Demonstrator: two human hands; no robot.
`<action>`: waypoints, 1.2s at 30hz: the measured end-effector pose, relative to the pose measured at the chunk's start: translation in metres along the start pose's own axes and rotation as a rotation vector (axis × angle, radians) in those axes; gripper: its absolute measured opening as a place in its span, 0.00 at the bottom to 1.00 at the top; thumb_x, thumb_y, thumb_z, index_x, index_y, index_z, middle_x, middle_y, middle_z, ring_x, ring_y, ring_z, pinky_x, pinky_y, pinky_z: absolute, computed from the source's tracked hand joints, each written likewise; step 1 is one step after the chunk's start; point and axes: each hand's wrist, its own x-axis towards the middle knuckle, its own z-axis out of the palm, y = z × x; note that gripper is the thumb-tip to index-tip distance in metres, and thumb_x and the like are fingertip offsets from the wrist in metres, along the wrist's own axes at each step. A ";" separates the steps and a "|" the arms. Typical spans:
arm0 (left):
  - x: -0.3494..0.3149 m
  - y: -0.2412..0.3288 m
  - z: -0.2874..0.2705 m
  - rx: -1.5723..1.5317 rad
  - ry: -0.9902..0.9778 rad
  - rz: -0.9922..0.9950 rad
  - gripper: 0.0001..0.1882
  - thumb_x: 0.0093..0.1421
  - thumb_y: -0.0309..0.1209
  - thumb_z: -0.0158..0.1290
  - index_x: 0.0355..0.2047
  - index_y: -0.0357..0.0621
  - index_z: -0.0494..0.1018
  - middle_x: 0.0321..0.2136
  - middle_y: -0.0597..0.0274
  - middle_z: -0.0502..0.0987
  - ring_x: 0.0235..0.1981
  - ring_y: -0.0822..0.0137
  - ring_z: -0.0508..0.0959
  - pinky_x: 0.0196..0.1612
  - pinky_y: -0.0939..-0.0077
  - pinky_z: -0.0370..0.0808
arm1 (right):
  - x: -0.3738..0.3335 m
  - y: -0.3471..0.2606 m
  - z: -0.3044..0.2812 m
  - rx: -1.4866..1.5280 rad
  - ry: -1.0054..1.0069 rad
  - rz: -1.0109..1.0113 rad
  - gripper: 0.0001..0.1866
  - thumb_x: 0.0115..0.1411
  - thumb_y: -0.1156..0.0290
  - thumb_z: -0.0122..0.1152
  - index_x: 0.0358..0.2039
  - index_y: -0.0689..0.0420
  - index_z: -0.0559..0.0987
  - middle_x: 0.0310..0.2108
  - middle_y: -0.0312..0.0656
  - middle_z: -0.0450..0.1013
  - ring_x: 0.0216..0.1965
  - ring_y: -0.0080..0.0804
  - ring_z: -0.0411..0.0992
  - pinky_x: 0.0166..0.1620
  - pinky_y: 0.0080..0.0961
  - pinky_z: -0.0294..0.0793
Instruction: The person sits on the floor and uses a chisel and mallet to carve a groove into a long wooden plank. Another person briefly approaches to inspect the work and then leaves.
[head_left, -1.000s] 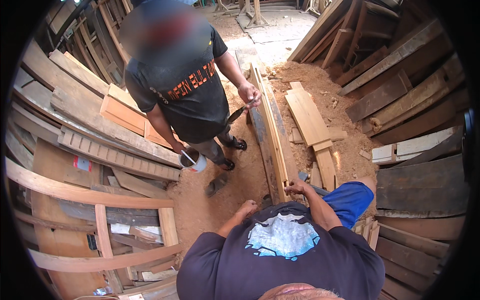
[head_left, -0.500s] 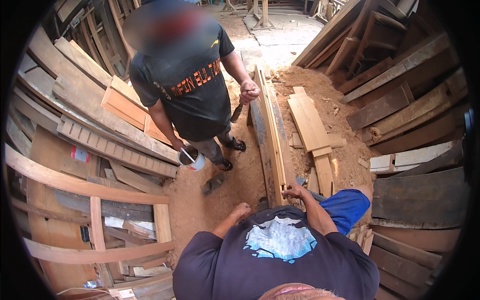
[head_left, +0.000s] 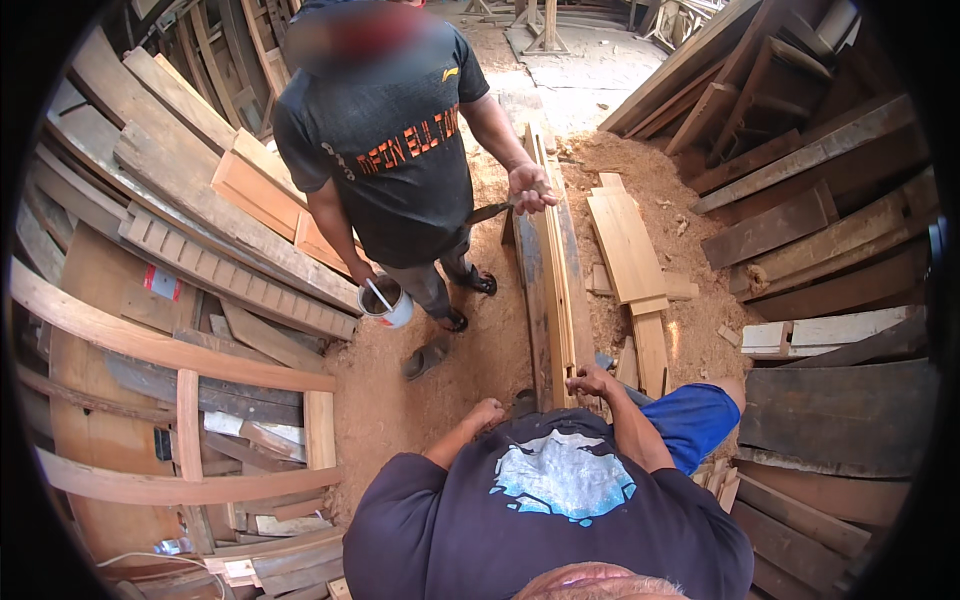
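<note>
My right hand (head_left: 592,382) is at the near end of a long pale wooden strip (head_left: 553,270), its fingers curled on the end. The strip lies lengthwise on a narrow dark bench (head_left: 530,285), next to other slim pieces. My left hand (head_left: 487,413) is left of the bench, fingers curled, with nothing visible in it. Across the bench on the left stands another person (head_left: 400,150). One of that person's hands carries a white bucket (head_left: 395,312) with a pale stick in it; the other (head_left: 530,188) holds a dark tool (head_left: 488,212) over the bench.
Pale boards (head_left: 625,245) lie on the sawdust-covered floor (head_left: 440,390) right of the bench. Stacked planks (head_left: 170,190) line the left side, with a wooden frame (head_left: 185,480) nearer me. More dark boards (head_left: 835,415) lean on the right. A dark shoe (head_left: 427,358) lies on the floor.
The other person's tool hand has moved right over the bench and opened somewhat, and the tool has swung from hanging down to nearly level. My hands have stayed about where they were.
</note>
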 end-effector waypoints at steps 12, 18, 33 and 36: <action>0.007 -0.011 0.002 -0.057 0.005 -0.034 0.15 0.46 0.34 0.52 0.31 0.38 0.80 0.24 0.50 0.80 0.28 0.58 0.80 0.33 0.63 0.74 | 0.002 0.000 -0.001 0.005 0.008 -0.002 0.22 0.59 0.53 0.68 0.34 0.64 0.83 0.28 0.41 0.80 0.28 0.27 0.75 0.32 0.27 0.74; 0.000 -0.011 0.003 0.017 -0.022 0.073 0.16 0.47 0.36 0.53 0.30 0.36 0.80 0.24 0.49 0.80 0.27 0.57 0.80 0.32 0.64 0.74 | -0.003 -0.002 -0.003 -0.041 0.009 0.046 0.30 0.55 0.44 0.65 0.44 0.61 0.84 0.41 0.55 0.80 0.45 0.47 0.78 0.48 0.37 0.75; 0.025 -0.020 0.005 -0.081 0.075 0.182 0.15 0.49 0.37 0.55 0.31 0.38 0.80 0.24 0.55 0.80 0.24 0.63 0.78 0.28 0.66 0.74 | -0.095 -0.255 -0.087 -0.173 0.436 -0.540 0.36 0.60 0.59 0.56 0.62 0.73 0.65 0.35 0.57 0.80 0.44 0.49 0.79 0.52 0.39 0.74; 0.034 -0.033 0.011 -0.017 -0.018 0.138 0.17 0.51 0.38 0.56 0.35 0.40 0.81 0.27 0.54 0.82 0.27 0.61 0.80 0.30 0.66 0.75 | -0.086 -0.204 -0.061 -0.204 0.208 -0.395 0.36 0.60 0.56 0.57 0.62 0.70 0.67 0.45 0.58 0.78 0.48 0.52 0.77 0.55 0.39 0.73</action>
